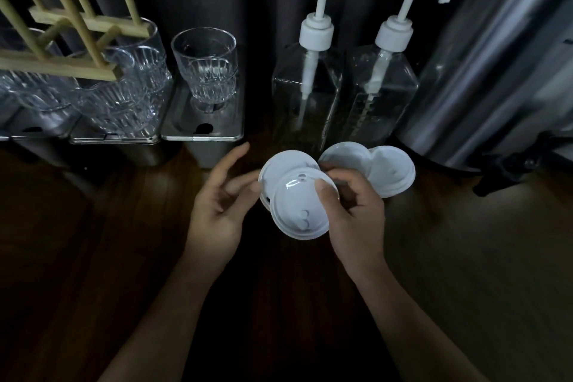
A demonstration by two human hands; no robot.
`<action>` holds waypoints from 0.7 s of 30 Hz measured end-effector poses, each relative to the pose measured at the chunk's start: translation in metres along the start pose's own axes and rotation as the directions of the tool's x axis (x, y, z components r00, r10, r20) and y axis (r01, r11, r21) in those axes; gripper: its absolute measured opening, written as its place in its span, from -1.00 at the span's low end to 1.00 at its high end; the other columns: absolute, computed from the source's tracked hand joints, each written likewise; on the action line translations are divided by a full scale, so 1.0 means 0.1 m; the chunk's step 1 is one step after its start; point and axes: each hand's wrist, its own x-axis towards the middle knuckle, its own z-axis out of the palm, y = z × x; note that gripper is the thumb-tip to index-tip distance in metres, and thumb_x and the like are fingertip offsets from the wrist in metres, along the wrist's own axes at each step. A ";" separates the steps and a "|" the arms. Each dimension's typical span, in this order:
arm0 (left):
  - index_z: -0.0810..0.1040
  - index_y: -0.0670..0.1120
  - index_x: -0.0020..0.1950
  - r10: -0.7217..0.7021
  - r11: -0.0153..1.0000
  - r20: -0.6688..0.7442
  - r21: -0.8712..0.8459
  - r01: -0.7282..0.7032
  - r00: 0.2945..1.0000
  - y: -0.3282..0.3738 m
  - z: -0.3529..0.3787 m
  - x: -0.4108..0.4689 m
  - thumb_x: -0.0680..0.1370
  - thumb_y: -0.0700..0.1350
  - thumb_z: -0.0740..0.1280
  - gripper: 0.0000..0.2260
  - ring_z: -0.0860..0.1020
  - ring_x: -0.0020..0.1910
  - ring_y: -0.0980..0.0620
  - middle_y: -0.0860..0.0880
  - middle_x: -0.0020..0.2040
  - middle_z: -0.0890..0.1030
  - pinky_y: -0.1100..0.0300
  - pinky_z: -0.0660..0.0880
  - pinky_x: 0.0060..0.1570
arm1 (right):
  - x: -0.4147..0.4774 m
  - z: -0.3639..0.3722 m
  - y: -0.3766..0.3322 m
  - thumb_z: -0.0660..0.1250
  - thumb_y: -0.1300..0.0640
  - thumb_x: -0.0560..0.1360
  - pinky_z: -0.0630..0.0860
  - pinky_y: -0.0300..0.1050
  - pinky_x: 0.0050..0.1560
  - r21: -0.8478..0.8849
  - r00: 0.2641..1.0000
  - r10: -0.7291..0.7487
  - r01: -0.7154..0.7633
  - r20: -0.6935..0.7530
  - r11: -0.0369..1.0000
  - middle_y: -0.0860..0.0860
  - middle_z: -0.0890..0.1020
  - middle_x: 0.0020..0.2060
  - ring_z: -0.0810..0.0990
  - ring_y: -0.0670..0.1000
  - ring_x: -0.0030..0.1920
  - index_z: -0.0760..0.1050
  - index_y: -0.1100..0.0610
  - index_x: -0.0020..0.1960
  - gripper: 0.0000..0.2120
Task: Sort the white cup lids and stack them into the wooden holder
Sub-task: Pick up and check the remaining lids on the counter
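Observation:
Several white cup lids are in the middle of the head view. My right hand (pixel 350 214) pinches the front lid (pixel 297 211) by its right edge, tilted toward me. Just behind it a second lid (pixel 280 166) overlaps it; the fingertips of my left hand (pixel 220 205) touch its left rim, fingers spread. Two more lids (pixel 384 174) lie overlapping on the dark wooden counter behind my right hand. The wooden holder (pixel 71 37), a frame of light rods and bars, stands at the far left above the glasses.
Ribbed clear glasses (pixel 204 68) stand on metal containers (pixel 201 130) along the back left. Two clear pump bottles (pixel 310 87) sit at the back centre. A large steel urn (pixel 496 71) with a black tap (pixel 508 170) fills the right.

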 end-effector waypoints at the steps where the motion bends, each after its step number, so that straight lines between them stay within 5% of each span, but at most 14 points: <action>1: 0.42 -0.17 0.46 -0.020 1.000 -0.013 -0.013 0.019 1.000 0.00 -0.01 0.01 0.62 -0.43 0.27 -0.57 0.68 0.01 0.30 0.13 -0.07 0.78 0.43 0.52 0.08 | -0.01 0.00 -0.01 0.44 0.24 0.59 0.61 -0.22 0.05 -0.005 1.000 -0.002 0.002 0.007 1.000 -0.15 0.74 -0.01 0.71 -0.09 0.06 0.64 -0.03 0.03 -0.84; 8: 0.63 -0.07 0.21 -0.044 0.996 -0.038 0.073 0.047 0.998 0.01 0.02 0.02 0.67 -0.26 0.28 -0.80 0.62 -0.22 0.29 0.13 -0.31 0.68 0.43 0.53 -0.13 | -0.01 0.02 0.04 0.51 0.22 0.53 0.61 -0.12 -0.06 -0.057 0.992 -0.028 0.035 0.119 0.998 -0.07 0.71 -0.10 0.70 0.01 -0.04 0.57 -0.02 -0.06 -0.82; 11: 0.64 -0.05 0.21 -0.087 0.995 -0.033 0.037 0.088 0.996 0.03 0.01 0.03 0.65 -0.12 0.29 -0.81 0.69 -0.08 0.18 -0.09 -0.13 0.75 0.36 0.57 -0.05 | -0.01 0.02 0.04 0.51 0.24 0.53 0.63 -0.08 0.04 -0.055 0.989 -0.054 0.062 0.141 0.997 -0.07 0.70 -0.04 0.70 0.03 0.04 0.58 -0.02 0.02 -0.79; 15: 0.57 -0.09 0.34 -0.142 0.990 0.056 -0.006 0.142 0.988 0.01 -0.01 0.04 0.64 0.02 0.27 -0.68 0.69 0.18 0.10 0.02 0.13 0.76 0.27 0.57 0.13 | -0.02 0.01 0.00 0.48 0.22 0.56 0.59 -0.23 0.01 -0.040 0.997 -0.046 0.049 0.060 0.998 -0.13 0.71 -0.07 0.70 -0.05 0.03 0.59 -0.01 0.05 -0.84; 21: 0.45 -0.14 0.34 -0.209 0.964 0.190 -0.125 0.235 0.959 -0.01 0.00 0.01 0.54 -0.15 0.38 -0.63 0.71 0.05 0.06 -0.09 0.06 0.75 0.21 0.64 -0.01 | 0.00 0.00 0.02 0.45 0.20 0.60 0.54 -0.34 -0.03 -0.047 0.994 -0.040 0.035 -0.105 0.998 -0.15 0.71 -0.07 0.69 -0.08 0.01 0.60 0.06 0.06 -0.92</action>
